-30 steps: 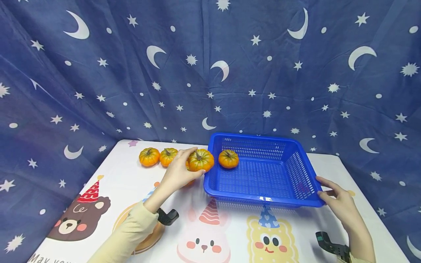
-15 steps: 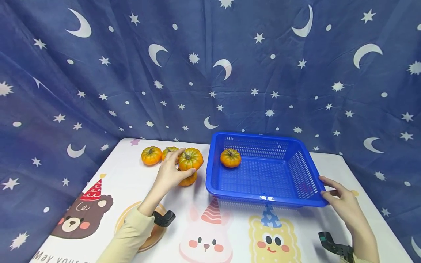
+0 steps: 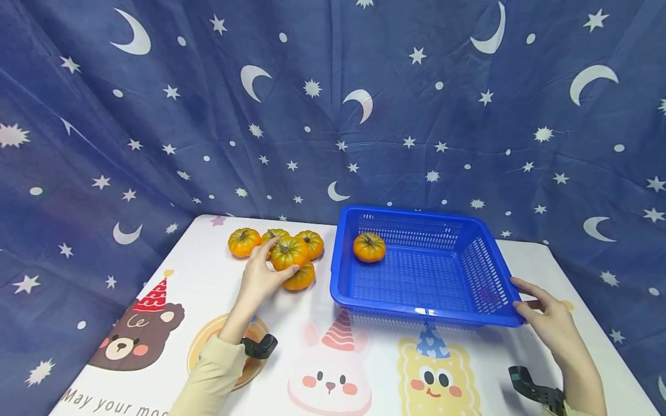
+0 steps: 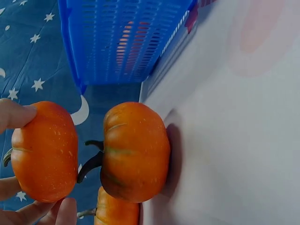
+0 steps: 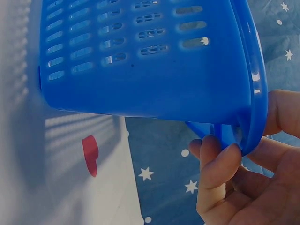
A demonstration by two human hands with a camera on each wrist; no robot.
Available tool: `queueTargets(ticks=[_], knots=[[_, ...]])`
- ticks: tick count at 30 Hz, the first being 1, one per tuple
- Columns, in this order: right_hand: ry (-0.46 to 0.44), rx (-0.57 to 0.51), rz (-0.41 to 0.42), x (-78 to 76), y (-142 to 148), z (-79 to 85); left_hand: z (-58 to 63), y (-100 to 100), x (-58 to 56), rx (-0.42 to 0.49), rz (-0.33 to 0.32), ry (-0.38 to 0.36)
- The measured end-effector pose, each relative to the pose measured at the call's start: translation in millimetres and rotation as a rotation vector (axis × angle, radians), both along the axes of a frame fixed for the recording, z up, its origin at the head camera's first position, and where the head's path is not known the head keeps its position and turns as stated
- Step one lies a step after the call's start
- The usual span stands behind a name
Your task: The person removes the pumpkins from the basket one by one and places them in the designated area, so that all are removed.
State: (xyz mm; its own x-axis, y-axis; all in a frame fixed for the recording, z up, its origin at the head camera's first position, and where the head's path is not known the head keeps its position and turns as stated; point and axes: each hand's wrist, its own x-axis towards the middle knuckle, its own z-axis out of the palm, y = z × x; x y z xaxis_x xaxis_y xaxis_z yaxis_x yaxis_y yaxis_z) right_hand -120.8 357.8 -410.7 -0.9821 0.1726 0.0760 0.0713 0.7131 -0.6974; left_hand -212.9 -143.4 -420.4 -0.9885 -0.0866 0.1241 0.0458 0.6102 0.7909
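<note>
My left hand point(image 3: 260, 275) grips a small orange-and-green pumpkin point(image 3: 289, 253) between thumb and fingers, above a cluster of similar pumpkins. The left wrist view shows this held pumpkin point(image 4: 44, 152) beside another pumpkin point(image 4: 136, 152) on the table, stem facing it. Around it in the head view are a front pumpkin point(image 3: 300, 278), one behind to the right point(image 3: 312, 242), and a partly hidden one point(image 3: 273, 234). My right hand point(image 3: 551, 320) pinches the right front corner rim of a blue plastic basket point(image 3: 426, 315). Inside, at left, sits one pumpkin point(image 3: 369, 248).
Another pumpkin point(image 3: 244, 242) lies at the cluster's left end. A white cloth with cartoon prints covers the table point(image 3: 385, 358). Directly behind the table hangs a dark blue curtain point(image 3: 291, 115) with moons and stars.
My left hand has carried its pumpkin leftward, from beside the basket's left rim to over the cluster, uncovering a pumpkin behind. The right hand keeps its hold; the head view has shifted slightly.
</note>
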Motion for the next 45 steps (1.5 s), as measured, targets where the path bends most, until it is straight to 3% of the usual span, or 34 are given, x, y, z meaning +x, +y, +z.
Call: queueTargets(ticks=[11,23,32,45], knots=[[-0.007,-0.005,0.001,-0.2,0,-0.7,-4.0,-18,1.5,0.053,0.074,0.019],[-0.02,0.004,-0.009,0.5,1,-1.3,-11.6,-42,-0.6,0.034,0.146,-0.011],[-0.023,0.002,-0.012,-0.6,0,-1.4,-19.7,-52,-3.6,-0.002,0.131,-0.1],[-0.009,0.004,-0.006,-0.5,0,-1.9,-36.9,-55,-7.6,-0.051,0.097,-0.168]])
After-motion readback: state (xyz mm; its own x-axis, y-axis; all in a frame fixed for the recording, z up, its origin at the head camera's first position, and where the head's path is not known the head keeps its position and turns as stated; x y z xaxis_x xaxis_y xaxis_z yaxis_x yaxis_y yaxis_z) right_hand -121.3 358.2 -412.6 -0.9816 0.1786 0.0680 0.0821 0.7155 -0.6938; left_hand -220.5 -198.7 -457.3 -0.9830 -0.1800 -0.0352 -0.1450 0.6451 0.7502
